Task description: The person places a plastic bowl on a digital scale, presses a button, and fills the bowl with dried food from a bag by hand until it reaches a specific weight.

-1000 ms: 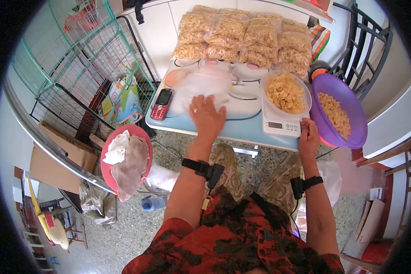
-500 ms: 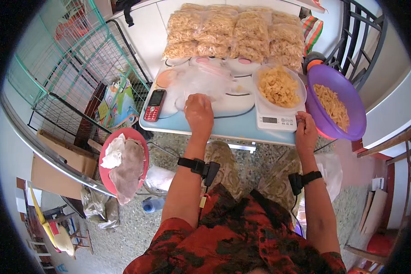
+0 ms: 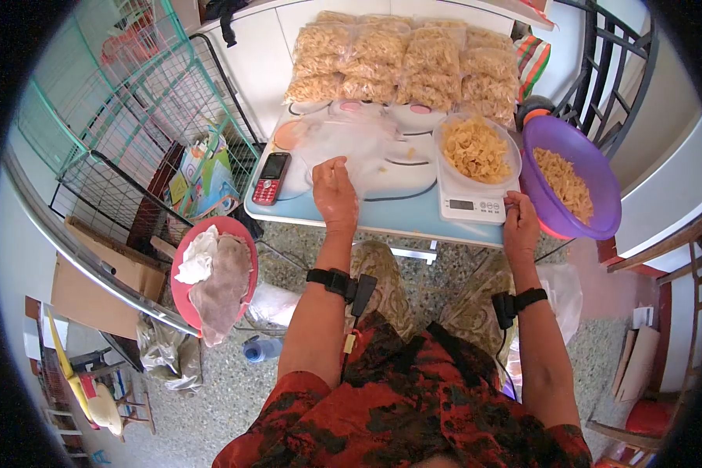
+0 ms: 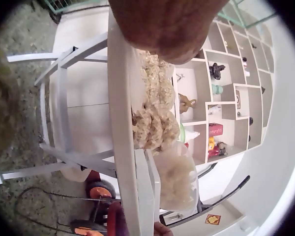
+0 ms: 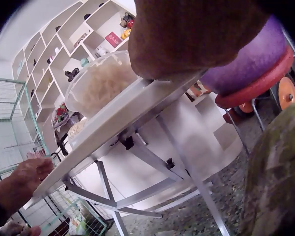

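In the head view my left hand is over the near part of the table, its fingers curled at the near edge of a pile of see-through plastic bags. Thin film shows along that hand, pinched by the fingers. My right hand rests loosely at the near right corner of a white kitchen scale, holding nothing. On the scale sits a see-through bowl filled with yellowish dried flakes. The scale's digits are too small to read. A red mobile phone lies left of the bags.
Stacked bags of flakes line the back of the table. A purple basin with more flakes stands right of the scale. On the left are a wire cage and a red basin holding cloths.
My left hand went from spread fingers on the plastic bags to curled ones, and drew slightly back towards me with film along it. The right hand stays by the scale.
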Available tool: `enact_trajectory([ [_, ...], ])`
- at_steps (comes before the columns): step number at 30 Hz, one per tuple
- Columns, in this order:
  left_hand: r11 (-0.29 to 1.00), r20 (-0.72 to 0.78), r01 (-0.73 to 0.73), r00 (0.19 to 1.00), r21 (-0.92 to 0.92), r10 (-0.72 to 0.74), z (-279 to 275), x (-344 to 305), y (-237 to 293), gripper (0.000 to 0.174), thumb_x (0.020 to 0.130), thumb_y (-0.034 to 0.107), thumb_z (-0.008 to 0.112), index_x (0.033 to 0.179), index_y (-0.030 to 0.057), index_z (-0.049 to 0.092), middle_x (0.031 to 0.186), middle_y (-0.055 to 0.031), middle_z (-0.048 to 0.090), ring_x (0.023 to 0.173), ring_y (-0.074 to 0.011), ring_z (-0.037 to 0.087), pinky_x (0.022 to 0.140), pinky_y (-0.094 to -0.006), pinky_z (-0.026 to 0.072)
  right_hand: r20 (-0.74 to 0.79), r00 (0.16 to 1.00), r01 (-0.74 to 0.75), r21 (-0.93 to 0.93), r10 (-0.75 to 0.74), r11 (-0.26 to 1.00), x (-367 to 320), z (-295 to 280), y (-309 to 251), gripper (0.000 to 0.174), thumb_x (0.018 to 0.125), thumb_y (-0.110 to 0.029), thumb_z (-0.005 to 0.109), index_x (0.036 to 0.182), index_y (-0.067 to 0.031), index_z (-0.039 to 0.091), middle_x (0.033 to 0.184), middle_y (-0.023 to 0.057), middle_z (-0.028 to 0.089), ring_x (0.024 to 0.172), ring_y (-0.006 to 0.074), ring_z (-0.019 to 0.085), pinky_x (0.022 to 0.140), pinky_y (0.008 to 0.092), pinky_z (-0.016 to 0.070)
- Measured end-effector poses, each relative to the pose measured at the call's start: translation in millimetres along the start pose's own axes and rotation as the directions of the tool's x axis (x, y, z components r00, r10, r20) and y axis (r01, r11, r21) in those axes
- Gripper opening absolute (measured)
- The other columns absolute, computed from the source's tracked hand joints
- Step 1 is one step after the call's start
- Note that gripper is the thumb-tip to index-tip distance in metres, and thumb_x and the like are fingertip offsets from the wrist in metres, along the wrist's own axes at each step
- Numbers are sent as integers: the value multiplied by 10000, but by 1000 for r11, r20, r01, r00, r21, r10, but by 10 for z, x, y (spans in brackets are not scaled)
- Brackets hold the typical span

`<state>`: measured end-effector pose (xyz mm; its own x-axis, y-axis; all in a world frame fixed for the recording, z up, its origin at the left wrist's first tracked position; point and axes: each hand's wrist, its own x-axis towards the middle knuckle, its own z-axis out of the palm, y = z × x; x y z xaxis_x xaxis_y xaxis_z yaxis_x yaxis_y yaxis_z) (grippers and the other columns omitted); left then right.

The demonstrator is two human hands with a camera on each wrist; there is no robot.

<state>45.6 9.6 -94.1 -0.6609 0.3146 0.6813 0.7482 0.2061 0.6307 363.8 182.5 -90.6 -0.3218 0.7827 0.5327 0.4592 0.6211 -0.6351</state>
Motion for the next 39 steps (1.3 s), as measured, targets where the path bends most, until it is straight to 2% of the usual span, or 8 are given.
enact_trajectory([
  [4, 998, -53, 56, 997, -33, -58, 30, -7, 241, 228, 804, 99, 679, 1025, 53, 650, 1009, -140, 614, 1004, -339, 579, 913, -432, 460, -15, 1000, 4, 8, -4, 1000, 7, 28, 21, 237, 895, 4, 496, 1093, -39, 621, 991, 148, 682, 959, 321, 653, 876, 410, 501],
  [7, 984, 9, -120, 993, 129, 119, 55, -41, 180, 206, 775, 108, 709, 954, 46, 626, 964, -142, 605, 958, -353, 569, 866, -448, 456, -38, 999, 24, 24, -23, 999, -7, 69, 61, 223, 901, -2, 498, 1085, -39, 620, 1001, 145, 680, 946, 322, 650, 875, 411, 500],
  [10, 980, 108, -141, 986, 143, 126, 59, -24, 130, 116, 821, 105, 667, 878, 41, 589, 919, -151, 591, 909, -371, 548, 825, -465, 442, -24, 999, 25, 41, -24, 999, -8, 96, 145, 198, 922, -27, 500, 1080, -41, 619, 1016, 142, 677, 954, 322, 644, 878, 414, 497],
  [13, 994, -4, -35, 999, 105, 36, 75, -22, 193, 100, 839, 107, 641, 857, 39, 570, 891, -151, 582, 892, -368, 541, 810, -482, 432, -9, 1000, -2, 37, 2, 999, 3, 58, 64, 184, 934, -47, 498, 1072, -39, 618, 1020, 142, 674, 975, 321, 637, 892, 417, 491],
  [22, 982, -52, -60, 996, 177, 70, 60, -35, 304, 197, 823, 149, 694, 947, 42, 584, 949, -138, 570, 984, -365, 535, 853, -496, 429, -1, 1000, 13, 31, -13, 999, -9, 36, 84, 193, 922, -49, 503, 1073, -37, 621, 1026, 145, 667, 1008, 326, 629, 933, 411, 477],
  [25, 959, 8, -153, 988, 238, 156, 12, -59, 323, 189, 855, 223, 675, 889, 56, 593, 892, -140, 593, 907, -362, 550, 838, -490, 435, 8, 1000, 7, 24, -7, 1000, -3, 35, 97, 197, 923, -55, 502, 1080, -38, 621, 1032, 146, 668, 1008, 325, 630, 931, 408, 478],
  [28, 966, 122, -72, 992, 247, 43, 120, -62, 91, 158, 870, 199, 664, 882, 54, 603, 954, -132, 590, 964, -355, 542, 858, -486, 429, 16, 1000, -1, 25, 1, 1000, -10, 17, 49, 200, 928, -56, 496, 1084, -36, 620, 1035, 149, 669, 1002, 324, 634, 924, 405, 483],
  [39, 990, -122, 105, 986, -98, -116, 14, -14, 154, 204, 988, 178, 504, 908, 5, 575, 878, -167, 582, 861, -344, 552, 806, -447, 451, -4, 1000, 5, 21, -5, 1000, 5, 29, 53, 198, 926, -56, 488, 1068, -22, 622, 1016, 155, 680, 969, 327, 652, 875, 414, 506],
])
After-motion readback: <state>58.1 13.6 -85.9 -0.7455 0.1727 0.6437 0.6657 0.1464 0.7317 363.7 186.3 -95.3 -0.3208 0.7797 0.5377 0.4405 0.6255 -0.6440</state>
